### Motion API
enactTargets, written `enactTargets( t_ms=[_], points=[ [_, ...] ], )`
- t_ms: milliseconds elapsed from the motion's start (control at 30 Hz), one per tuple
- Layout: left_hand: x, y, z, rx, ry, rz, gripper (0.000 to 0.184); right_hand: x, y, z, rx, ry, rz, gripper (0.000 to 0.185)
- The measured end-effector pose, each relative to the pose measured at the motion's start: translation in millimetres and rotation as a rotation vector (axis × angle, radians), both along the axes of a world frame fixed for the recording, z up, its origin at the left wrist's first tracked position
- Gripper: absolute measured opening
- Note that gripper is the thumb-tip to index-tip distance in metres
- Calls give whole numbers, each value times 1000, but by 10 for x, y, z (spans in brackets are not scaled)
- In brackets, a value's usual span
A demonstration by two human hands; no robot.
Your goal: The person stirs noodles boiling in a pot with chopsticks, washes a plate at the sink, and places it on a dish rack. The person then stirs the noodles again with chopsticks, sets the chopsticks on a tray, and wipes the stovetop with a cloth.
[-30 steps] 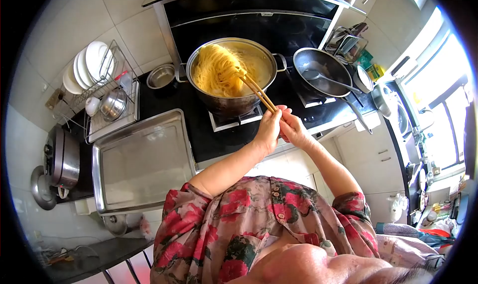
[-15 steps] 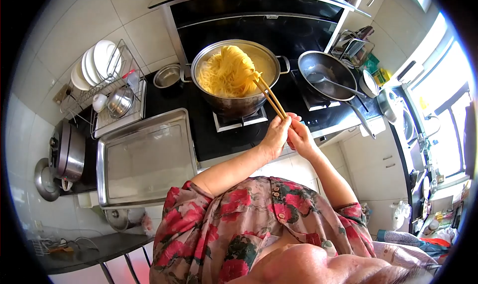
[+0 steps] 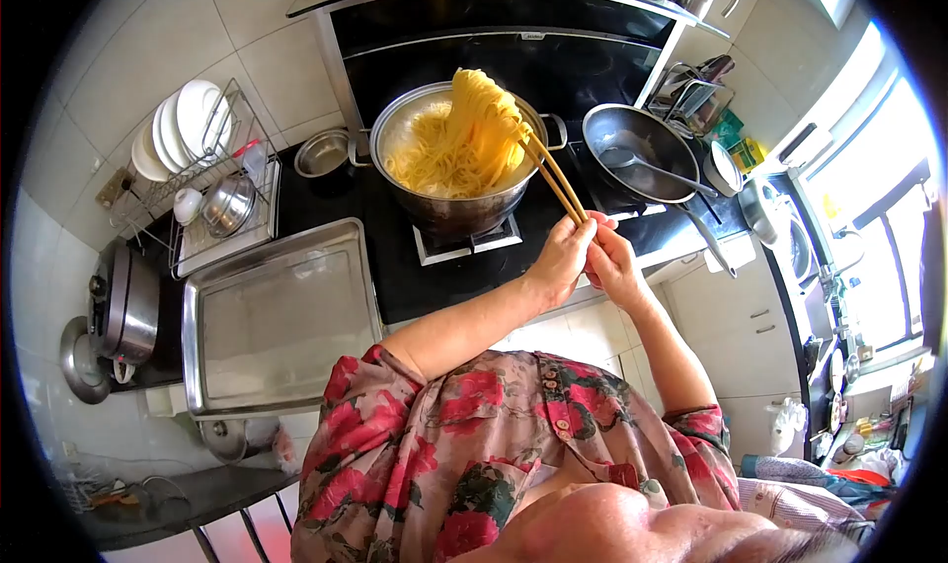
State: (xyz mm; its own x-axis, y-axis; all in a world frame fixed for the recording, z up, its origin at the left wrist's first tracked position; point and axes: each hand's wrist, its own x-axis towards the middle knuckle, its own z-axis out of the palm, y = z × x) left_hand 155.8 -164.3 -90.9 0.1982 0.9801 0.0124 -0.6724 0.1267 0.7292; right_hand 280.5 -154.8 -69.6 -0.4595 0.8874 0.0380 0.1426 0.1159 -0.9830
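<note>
My left hand is closed around the lower ends of long wooden chopsticks. Pressed against it, my right hand is also closed on the chopsticks; its fingers are partly hidden. The chopstick tips hold up a thick bundle of yellow noodles above a large two-handled metal pot. Lower strands of the bundle still hang into the pot, where more noodles lie in cloudy liquid.
Right of the pot stands a dark wok with a ladle in it. A large metal tray lies at left, below a dish rack with white plates. A small metal bowl sits beside the pot.
The noodle bundle has been raised and shifted right, stretching taller out of the pot. Both hands have moved slightly right with the chopsticks.
</note>
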Motion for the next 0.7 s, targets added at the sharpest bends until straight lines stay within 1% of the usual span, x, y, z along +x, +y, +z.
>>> enactTargets(
  t_ms=[267,400,467,567,600,633,667,700],
  points=[
    [18,52,198,-8,-75,4,23,-10,53,310,29,-89,11,16],
    [-17,118,153,-34,-111,1,23,-63,91,317,37,-117,7,17],
    [-48,170,139,-27,-136,2,24,-130,123,423,-15,-203,-41,19],
    [-130,298,67,24,-211,-55,25,-158,293,662,-85,-354,46,19],
    [-146,305,116,41,-213,-84,27,-199,291,867,-66,-480,68,21],
    [-157,317,149,59,-215,-114,28,-187,354,929,34,-543,105,26],
    [-148,332,176,90,-226,-124,32,-172,392,1025,210,-625,131,28],
    [-154,334,226,91,-227,-122,32,-150,430,1119,386,-706,159,29]
  ],
)
